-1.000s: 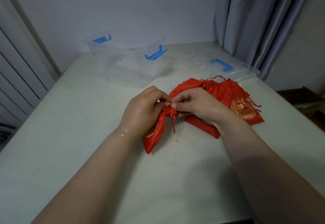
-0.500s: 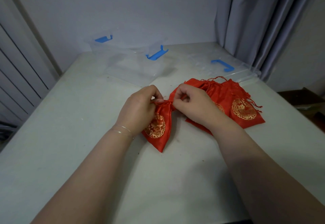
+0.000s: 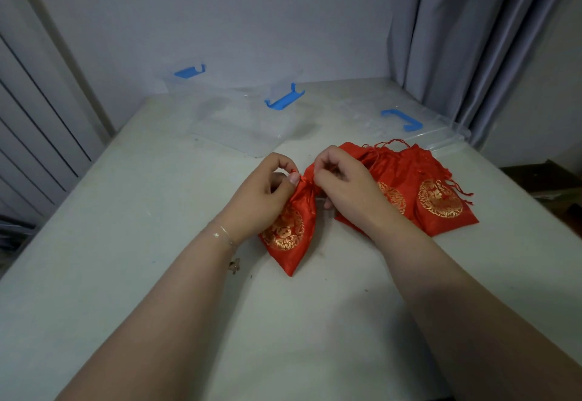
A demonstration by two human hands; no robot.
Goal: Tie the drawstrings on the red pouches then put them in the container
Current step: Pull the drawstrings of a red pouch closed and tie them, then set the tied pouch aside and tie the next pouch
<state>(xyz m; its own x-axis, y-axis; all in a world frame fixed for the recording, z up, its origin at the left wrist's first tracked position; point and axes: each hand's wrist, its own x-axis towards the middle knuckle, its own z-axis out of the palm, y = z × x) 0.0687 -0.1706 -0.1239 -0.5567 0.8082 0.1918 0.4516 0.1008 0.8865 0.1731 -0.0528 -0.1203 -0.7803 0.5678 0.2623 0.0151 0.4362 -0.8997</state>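
Red pouch (image 3: 291, 227): centre of frame, lying on white table (image 3: 126, 243), gold emblem facing up, neck gathered at its upper end, lower corner pointing toward bottom of frame.
Drawstring (image 3: 305, 179): red, at gathered neck, pinched from both sides.
Left hand (image 3: 267, 193): centre, left of neck, fingers curled, thumb and forefinger pinching drawstring; heel of hand over pouch's left part. Thin bracelet (image 3: 225, 234) on wrist.
Right hand (image 3: 340, 177): centre, right of neck, fingers curled, fingertips pinching drawstring opposite left hand.
Pile of red pouches (image 3: 437, 199): right of centre, overlapping, partly behind right hand, gold emblems up, loose strings trailing at upper and right edges.
Clear container (image 3: 239, 117): upper centre, open, blue latches at its far left and near right ends, well apart from held pouch.
Clear lid (image 3: 441, 136): upper right, flat on table, blue handle, just beyond pile.
Grey curtain (image 3: 472, 38): upper right.
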